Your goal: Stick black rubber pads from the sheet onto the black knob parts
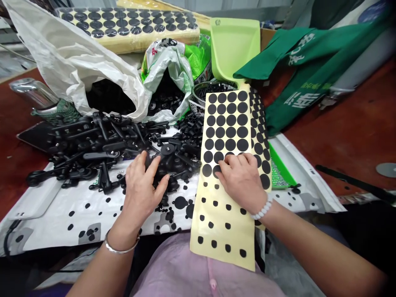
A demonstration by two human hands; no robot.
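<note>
My left hand (pixel 142 185) rests on a heap of black plastic parts (pixel 117 144), fingers curled round one round-based black part (pixel 167 159). My right hand (pixel 243 179) lies on a pale yellow sheet of black round pads (pixel 227 136), fingertips pinched at a pad in the sheet's lower rows. The sheet's near half (pixel 222 231) carries only small black dots where pads have come off. A silver bangle sits on my left wrist, a white bead bracelet on my right.
A white plastic bag (pixel 71 62) and a printed bag (pixel 170 62) hold more black parts. A second pad sheet (pixel 130 24) lies at the back. A light green dustpan (pixel 233 45), green cloth (pixel 312 70) and a metal bottle (pixel 37 95) surround the work.
</note>
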